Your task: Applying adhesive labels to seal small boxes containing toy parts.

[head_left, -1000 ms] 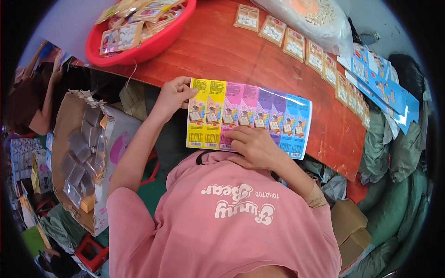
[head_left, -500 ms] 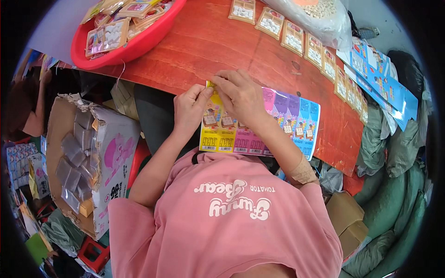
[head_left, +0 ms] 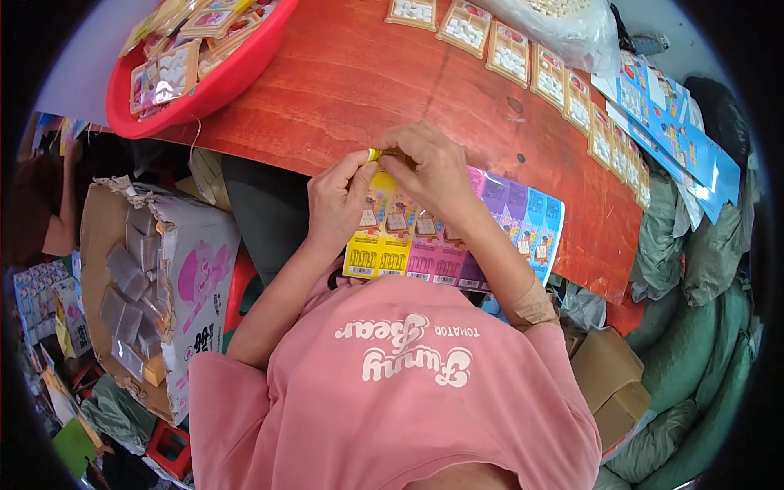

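A glossy printed sheet [head_left: 523, 200], banded in yellow, pink, purple and blue, lies at the near table edge against my shirt. Over its top left corner, my left hand [head_left: 339, 194] pinches a small curled yellow piece [head_left: 374, 154] between thumb and fingers. My right hand [head_left: 433, 167] is closed at the other side of that piece, with its fingertips bent in. The piece looks like the rolled upper edge of the sheet, but my fingers hide where it joins. My right forearm crosses over the sheet and covers part of it.
A red tub [head_left: 204, 102] of packed trays stands at the far left. Several small trays of white pieces [head_left: 509, 59] curve along the far right, beside a clear plastic bag [head_left: 563, 37] and blue printed sheets [head_left: 682, 143]. Left of me is a cardboard box [head_left: 196, 286] of clear cases.
Both hands have shifted slightly nearer, and the yellow piece now shows more between them. My right fingers have curled further inward. The sheet sits a little lower in view.
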{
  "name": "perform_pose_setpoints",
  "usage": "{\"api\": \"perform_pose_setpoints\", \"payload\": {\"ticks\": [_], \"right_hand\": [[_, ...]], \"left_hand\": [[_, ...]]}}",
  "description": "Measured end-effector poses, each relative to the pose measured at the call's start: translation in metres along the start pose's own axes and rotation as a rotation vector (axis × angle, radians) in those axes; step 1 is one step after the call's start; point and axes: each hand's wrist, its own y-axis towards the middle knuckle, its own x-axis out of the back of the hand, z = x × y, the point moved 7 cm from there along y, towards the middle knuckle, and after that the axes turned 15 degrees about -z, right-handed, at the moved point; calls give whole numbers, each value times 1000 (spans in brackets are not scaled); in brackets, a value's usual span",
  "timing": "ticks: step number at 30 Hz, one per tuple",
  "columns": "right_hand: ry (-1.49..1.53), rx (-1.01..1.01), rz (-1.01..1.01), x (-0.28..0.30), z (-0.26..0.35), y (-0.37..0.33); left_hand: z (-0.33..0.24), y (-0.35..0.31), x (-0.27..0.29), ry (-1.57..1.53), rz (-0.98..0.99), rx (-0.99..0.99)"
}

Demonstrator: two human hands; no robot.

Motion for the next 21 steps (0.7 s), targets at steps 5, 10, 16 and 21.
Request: {"api": "perform_pose_setpoints", "payload": {"ticks": [5, 10, 16, 21], "right_hand": [[-33, 51, -74, 6, -1, -2], [-78, 174, -179, 13, 2, -16], [38, 131, -238, 15, -15, -15], [-172, 306, -271, 16, -2, -26]], "left_hand": [[21, 4, -12, -105, 84, 329], [21, 4, -22, -63, 102, 322], [3, 3, -23, -33, 78, 233], [21, 2, -27, -145, 73, 326]]}}
